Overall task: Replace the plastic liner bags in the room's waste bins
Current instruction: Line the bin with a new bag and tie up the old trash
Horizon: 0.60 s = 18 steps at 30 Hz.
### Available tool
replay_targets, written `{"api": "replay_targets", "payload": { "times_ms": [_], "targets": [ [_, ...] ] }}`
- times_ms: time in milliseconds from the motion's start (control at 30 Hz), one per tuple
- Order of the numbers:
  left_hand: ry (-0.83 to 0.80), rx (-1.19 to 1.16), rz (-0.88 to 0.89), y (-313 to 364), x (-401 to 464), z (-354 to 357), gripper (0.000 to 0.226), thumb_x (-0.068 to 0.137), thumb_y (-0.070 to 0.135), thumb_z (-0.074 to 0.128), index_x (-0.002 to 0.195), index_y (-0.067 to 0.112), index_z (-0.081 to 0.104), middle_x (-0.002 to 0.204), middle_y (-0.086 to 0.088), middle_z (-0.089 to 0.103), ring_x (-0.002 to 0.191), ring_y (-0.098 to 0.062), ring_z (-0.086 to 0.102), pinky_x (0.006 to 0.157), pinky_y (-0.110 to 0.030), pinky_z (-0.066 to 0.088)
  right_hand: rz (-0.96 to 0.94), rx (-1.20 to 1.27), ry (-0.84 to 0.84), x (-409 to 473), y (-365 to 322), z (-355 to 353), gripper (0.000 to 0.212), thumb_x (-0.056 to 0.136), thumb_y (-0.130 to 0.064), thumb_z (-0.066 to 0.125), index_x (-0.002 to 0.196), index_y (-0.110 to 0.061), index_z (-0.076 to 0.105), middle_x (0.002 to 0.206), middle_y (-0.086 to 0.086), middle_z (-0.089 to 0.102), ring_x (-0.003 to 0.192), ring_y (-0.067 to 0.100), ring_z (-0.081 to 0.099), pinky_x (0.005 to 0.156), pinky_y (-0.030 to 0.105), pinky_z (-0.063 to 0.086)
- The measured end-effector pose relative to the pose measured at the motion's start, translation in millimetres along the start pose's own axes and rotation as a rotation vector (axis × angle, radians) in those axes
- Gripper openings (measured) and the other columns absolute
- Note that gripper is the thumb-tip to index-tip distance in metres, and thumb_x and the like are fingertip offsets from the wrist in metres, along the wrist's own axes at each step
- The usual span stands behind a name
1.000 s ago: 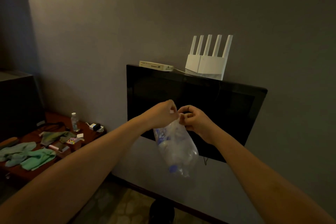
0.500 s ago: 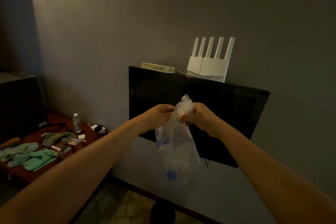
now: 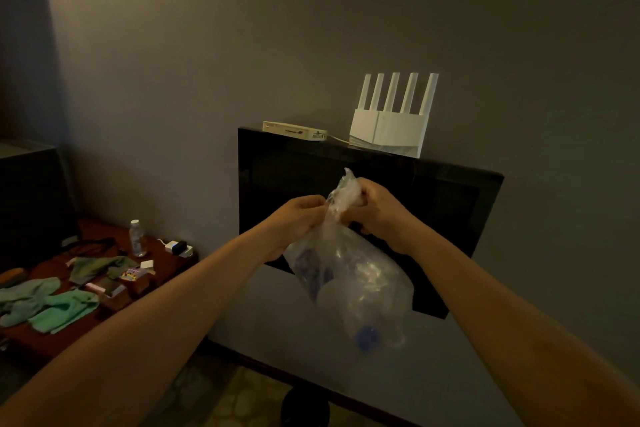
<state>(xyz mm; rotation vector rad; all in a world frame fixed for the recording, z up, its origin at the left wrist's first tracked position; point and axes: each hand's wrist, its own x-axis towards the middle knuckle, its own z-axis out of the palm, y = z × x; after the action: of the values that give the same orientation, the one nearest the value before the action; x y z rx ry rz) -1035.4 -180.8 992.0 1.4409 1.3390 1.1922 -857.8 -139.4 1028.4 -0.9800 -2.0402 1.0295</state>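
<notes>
Crinkled clear bag (image 3: 353, 288) — bulging, neck-gathered

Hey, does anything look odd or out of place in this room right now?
Two things. The router and a flat white box sit perched on the TV's thin top edge, an unusual perch. The side table is cluttered with green cloths, a bottle and chargers. The bag looks intact; no spill.

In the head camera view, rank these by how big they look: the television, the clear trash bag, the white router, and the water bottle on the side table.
Largest to smallest as they appear:
1. television
2. trash bag, though it is held nearer the camera, which enlarges it
3. router
4. water bottle
</notes>
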Motion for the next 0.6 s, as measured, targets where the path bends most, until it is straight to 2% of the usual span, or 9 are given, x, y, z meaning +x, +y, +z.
{"api": "replay_targets", "payload": {
  "times_ms": [133, 200, 233, 300, 367, 433, 467, 533, 600],
  "targets": [
    [0.067, 0.183, 0.084, 9.7, 0.1, 3.6, 0.006, 0.093, 0.026, 0.065, 0.097, 0.025, 0.070, 0.097, -0.004, 0.070, 0.094, -0.020, 0.067, 0.091, -0.043, 0.056, -0.062, -0.230, 0.086, 7.1, -0.4, 6.6, 0.021, 0.088, -0.023, 0.074, 0.104, -0.016, 0.062, 0.097, 0.007, 0.066, 0.095, 0.025, 0.064, 0.088, 0.037, 0.055],
    [0.076, 0.315, 0.138, 14.2, -2.7, 2.5, 0.005, 0.094, 0.027, 0.065, 0.097, 0.029, 0.068, 0.095, 0.004, 0.066, 0.090, -0.012, 0.064, 0.080, -0.031, 0.054, -0.083, -0.357, 0.092, 10.7, -1.6, 7.2, 0.015, 0.091, -0.027, 0.070, 0.097, -0.017, 0.061, 0.094, 0.009, 0.065, 0.092, 0.026, 0.064, 0.089, 0.039, 0.053],
    [0.066, 0.346, 0.150, 15.9, -4.6, 0.5, 0.006, 0.095, 0.028, 0.064, 0.100, 0.030, 0.067, 0.096, 0.006, 0.066, 0.091, -0.010, 0.063, 0.079, -0.027, 0.051, -0.100, -0.398, 0.092, 10.2, -1.8, 7.0, 0.014, 0.092, -0.030, 0.069, 0.095, -0.019, 0.060, 0.093, 0.008, 0.065, 0.090, 0.024, 0.064, 0.088, 0.039, 0.054],
    [0.027, 0.346, 0.136, 17.9, -4.8, -5.7, 0.011, 0.098, 0.029, 0.060, 0.105, 0.030, 0.068, 0.102, 0.004, 0.067, 0.096, -0.012, 0.064, 0.085, -0.029, 0.053, -0.156, -0.437, 0.112, 9.4, 0.4, 3.7, 0.011, 0.094, -0.032, 0.066, 0.090, -0.027, 0.058, 0.087, 0.001, 0.065, 0.083, 0.018, 0.063, 0.084, 0.038, 0.055],
    [-0.011, 0.325, 0.080, 22.0, -5.6, -11.6, 0.013, 0.100, 0.027, 0.057, 0.108, 0.029, 0.066, 0.106, 0.000, 0.068, 0.098, -0.016, 0.066, 0.089, -0.032, 0.055, -0.171, -0.415, 0.096, 10.4, -0.6, 2.9, 0.015, 0.096, -0.029, 0.063, 0.086, -0.034, 0.054, 0.082, -0.006, 0.060, 0.078, 0.013, 0.060, 0.083, 0.037, 0.055],
    [-0.050, 0.287, 0.031, 24.9, -5.8, -17.1, 0.014, 0.100, 0.025, 0.058, 0.112, 0.029, 0.064, 0.108, -0.002, 0.069, 0.099, -0.017, 0.069, 0.090, -0.033, 0.057, -0.045, -0.299, 0.033, 10.6, -8.5, 4.5, 0.014, 0.101, -0.026, 0.053, 0.087, -0.026, 0.054, 0.086, -0.003, 0.058, 0.087, 0.018, 0.060, 0.090, 0.041, 0.054],
    [-0.080, 0.262, 0.014, 26.5, -6.9, -19.3, 0.017, 0.100, 0.025, 0.058, 0.115, 0.028, 0.064, 0.109, -0.003, 0.070, 0.099, -0.017, 0.070, 0.090, -0.033, 0.058, 0.015, -0.254, 0.011, 9.8, -12.1, 4.7, 0.012, 0.102, -0.026, 0.052, 0.090, -0.023, 0.055, 0.090, 0.000, 0.059, 0.091, 0.022, 0.061, 0.089, 0.041, 0.056],
    [-0.150, 0.190, -0.001, 30.2, -10.4, -22.8, 0.021, 0.100, 0.026, 0.059, 0.119, 0.026, 0.067, 0.110, -0.003, 0.072, 0.100, -0.017, 0.071, 0.088, -0.032, 0.058, -0.051, -0.202, 0.017, 9.1, -13.0, 0.2, 0.005, 0.097, -0.021, 0.062, 0.097, -0.023, 0.057, 0.093, 0.003, 0.061, 0.087, 0.022, 0.064, 0.071, 0.033, 0.059],
    [-0.196, 0.120, 0.004, 34.0, -12.9, -25.5, 0.022, 0.099, 0.025, 0.060, 0.119, 0.023, 0.069, 0.109, -0.004, 0.073, 0.100, -0.018, 0.072, 0.083, -0.027, 0.058, -0.140, -0.091, 0.006, 3.5, -13.4, -5.7, 0.018, 0.089, -0.010, 0.071, 0.097, -0.022, 0.061, 0.093, 0.004, 0.063, 0.083, 0.018, 0.065, 0.068, 0.028, 0.056]
  ]
}}
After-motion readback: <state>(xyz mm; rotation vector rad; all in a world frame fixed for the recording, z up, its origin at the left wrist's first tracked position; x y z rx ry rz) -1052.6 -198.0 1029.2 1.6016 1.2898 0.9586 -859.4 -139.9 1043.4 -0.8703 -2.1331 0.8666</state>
